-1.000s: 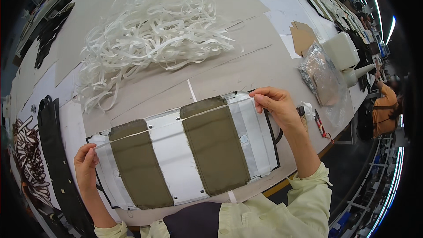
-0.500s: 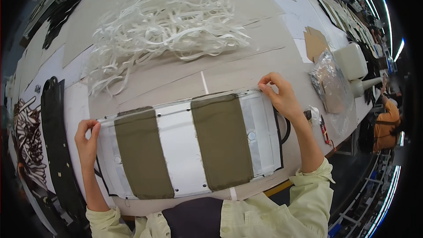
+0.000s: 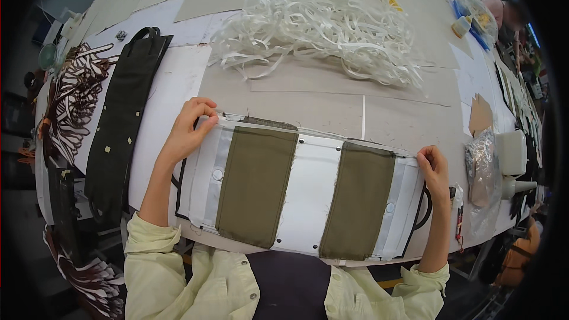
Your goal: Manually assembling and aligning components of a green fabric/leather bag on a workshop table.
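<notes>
A wide, flat fabric panel (image 3: 309, 192) lies at the table's near edge. It has a white middle, two olive-green bands, see-through plastic along its ends and far edge, small dark studs, and black looped handles at both sides. My left hand (image 3: 188, 129) pinches its far left corner between thumb and fingers. At the far right corner, my right hand (image 3: 434, 169) is closed on the edge in the same way. The plastic edge stretches between both hands.
Beyond the panel lies a heap of white ribbon (image 3: 332, 29). To the left are a long dark fabric piece with a handle (image 3: 127, 112) and a bundle of brown-and-white straps (image 3: 77, 98). A plastic bag (image 3: 481, 169), a white container (image 3: 511, 153) and a red tool (image 3: 460, 222) stand or lie right.
My view has swung left, so the table's things appear further right. Both hands still pinch the panel's far corners; its tilt in view has reversed, the left end now higher.
</notes>
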The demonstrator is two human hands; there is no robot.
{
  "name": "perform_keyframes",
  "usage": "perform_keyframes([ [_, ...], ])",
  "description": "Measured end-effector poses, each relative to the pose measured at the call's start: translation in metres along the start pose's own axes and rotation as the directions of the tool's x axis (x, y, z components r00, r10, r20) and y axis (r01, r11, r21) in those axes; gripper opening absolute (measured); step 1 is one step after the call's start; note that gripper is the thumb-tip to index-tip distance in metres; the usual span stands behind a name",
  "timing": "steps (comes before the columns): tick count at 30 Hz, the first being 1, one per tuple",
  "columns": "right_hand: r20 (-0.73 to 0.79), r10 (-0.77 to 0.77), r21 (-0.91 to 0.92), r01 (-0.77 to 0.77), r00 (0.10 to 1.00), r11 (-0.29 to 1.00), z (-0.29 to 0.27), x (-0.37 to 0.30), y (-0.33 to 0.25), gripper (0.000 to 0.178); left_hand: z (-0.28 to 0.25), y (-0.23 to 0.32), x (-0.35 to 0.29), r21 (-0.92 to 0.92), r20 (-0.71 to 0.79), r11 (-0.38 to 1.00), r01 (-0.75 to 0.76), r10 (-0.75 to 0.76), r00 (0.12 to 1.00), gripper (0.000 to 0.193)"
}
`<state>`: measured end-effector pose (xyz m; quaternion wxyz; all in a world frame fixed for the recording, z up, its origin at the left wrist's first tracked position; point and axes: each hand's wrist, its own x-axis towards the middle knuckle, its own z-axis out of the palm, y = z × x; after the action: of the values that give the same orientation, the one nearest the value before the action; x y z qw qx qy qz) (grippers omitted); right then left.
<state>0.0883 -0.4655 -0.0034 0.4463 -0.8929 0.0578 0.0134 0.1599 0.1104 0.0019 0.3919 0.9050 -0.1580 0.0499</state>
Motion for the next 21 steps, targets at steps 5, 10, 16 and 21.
perform_keyframes([
  [5,-0.133,-0.202,-0.167,0.179,0.970,0.970,-0.002,-0.006,-0.032,0.014,-0.012,0.021,-0.011,-0.158,0.020,0.960,0.231,-0.230,0.973,0.012],
  [10,-0.015,0.184,0.090,-0.182,0.983,0.979,-0.013,-0.020,-0.024,0.012,-0.003,0.019,-0.018,-0.259,0.089,0.891,0.372,-0.362,0.928,0.016],
  [16,0.001,0.244,0.096,-0.243,0.970,0.965,-0.006,-0.019,-0.023,0.014,-0.003,0.014,-0.006,-0.085,0.111,0.903,0.420,-0.411,0.905,0.017],
  [21,0.023,0.300,0.087,-0.301,0.954,0.950,0.000,-0.011,-0.020,0.015,-0.003,0.001,-0.004,-0.226,0.112,0.837,0.499,-0.486,0.867,0.016],
])
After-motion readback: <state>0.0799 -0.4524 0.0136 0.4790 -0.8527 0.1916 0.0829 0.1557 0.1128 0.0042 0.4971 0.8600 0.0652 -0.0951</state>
